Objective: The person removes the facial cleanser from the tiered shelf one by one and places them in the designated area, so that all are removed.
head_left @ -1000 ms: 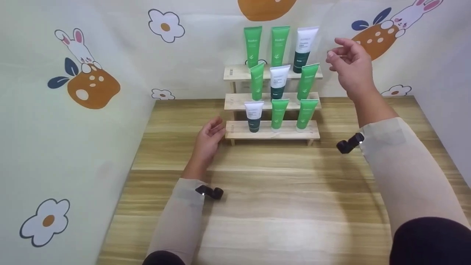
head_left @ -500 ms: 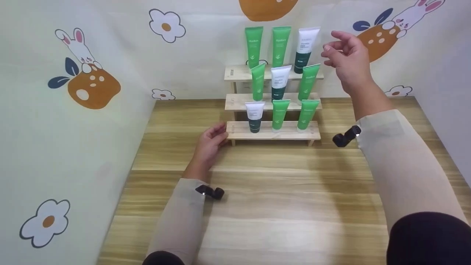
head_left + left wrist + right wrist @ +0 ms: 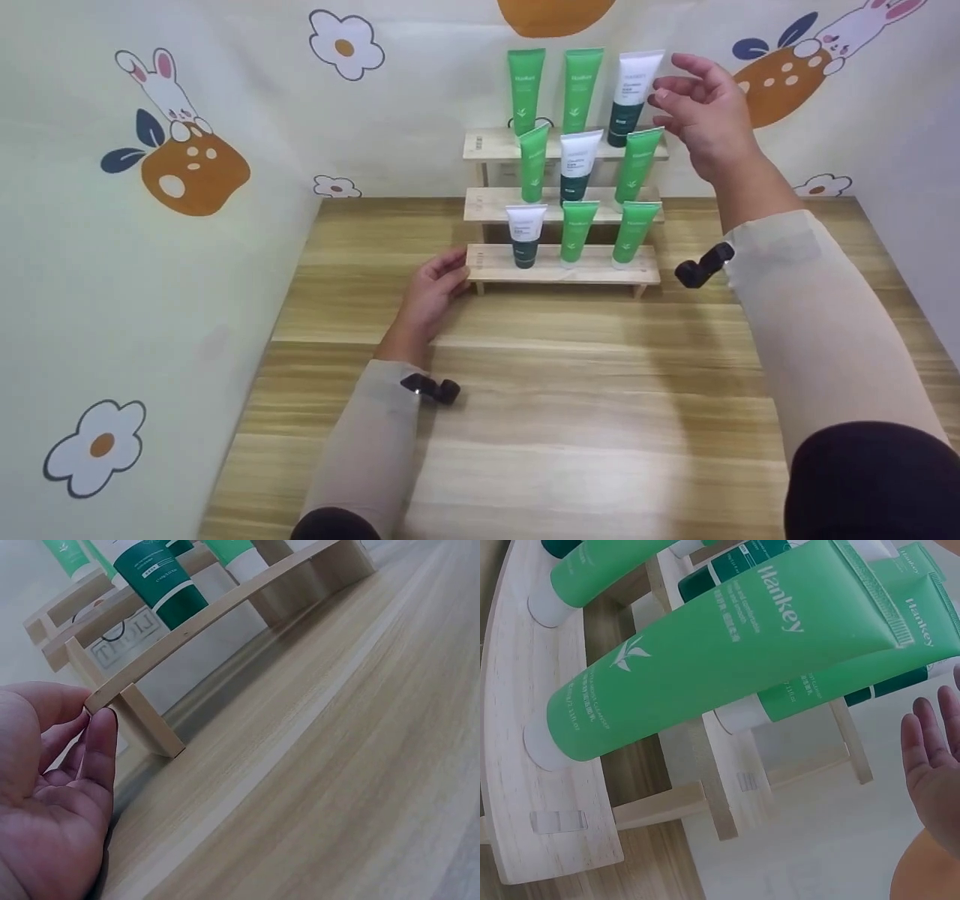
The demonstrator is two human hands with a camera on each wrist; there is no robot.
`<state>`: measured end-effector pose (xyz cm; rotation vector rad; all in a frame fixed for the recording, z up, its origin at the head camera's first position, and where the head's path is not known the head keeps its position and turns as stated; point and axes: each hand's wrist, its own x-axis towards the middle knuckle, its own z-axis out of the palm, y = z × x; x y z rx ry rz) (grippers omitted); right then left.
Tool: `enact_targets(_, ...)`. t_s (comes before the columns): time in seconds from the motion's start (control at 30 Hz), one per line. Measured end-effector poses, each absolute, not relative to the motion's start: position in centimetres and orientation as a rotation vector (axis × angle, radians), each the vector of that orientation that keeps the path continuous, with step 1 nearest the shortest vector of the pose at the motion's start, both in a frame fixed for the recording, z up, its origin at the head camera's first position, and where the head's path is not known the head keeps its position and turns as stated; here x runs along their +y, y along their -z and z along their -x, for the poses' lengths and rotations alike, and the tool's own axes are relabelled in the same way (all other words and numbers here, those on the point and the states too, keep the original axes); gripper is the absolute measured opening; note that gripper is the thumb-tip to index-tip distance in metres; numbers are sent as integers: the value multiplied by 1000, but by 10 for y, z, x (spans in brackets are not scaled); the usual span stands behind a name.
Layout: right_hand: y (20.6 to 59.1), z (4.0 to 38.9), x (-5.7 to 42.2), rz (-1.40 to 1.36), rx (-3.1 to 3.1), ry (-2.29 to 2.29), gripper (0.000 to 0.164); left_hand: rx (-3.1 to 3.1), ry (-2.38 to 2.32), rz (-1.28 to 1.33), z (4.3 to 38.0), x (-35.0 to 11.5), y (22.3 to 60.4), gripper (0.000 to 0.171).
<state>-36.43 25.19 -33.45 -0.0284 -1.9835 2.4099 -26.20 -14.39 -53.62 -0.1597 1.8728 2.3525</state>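
Observation:
A three-tier wooden display stand (image 3: pixel 487 264) holds rows of upright squeeze tubes. My left hand (image 3: pixel 433 296) is at its lowest left corner; the left wrist view shows thumb and fingers (image 3: pixel 101 742) pinching the end of the board. Up at the top tier, my right hand (image 3: pixel 712 120) has loosely bent fingers beside the white and dark green tube (image 3: pixel 628 101), fingertips right at its edge in the head view. Nothing is held in that hand. A green tube (image 3: pixel 705 652) on the lowest tier fills much of the right wrist view, with the hand's fingers (image 3: pixel 934 739) off to the right.
Two green tubes, the left one (image 3: pixel 526 90) and the middle one (image 3: pixel 583 90), share the top tier. Below stand several more green and white tubes. Behind the stand rises a patterned wall (image 3: pixel 420 120); the wood-grain table (image 3: pixel 555 397) spreads in front.
My right hand has moved up and left toward the white and dark green tube. My left hand has come slightly right, onto the stand's lowest corner. The tubes keep their places on the stand.

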Motion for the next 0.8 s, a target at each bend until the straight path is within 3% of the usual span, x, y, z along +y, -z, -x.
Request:
enact_targets(0.27,336,371,252,12,-1979,-2428,73,1845,-2365,146,262,-142,538,45)
enact_targets(0.57,336,373,249,-48,-1980,-2442,58,1837,-2382,150,262,-144,540,44)
enact_targets(0.8,336,370,261,-25,-1980,-2449,61,1837,-2382,146,264,-146,540,45)
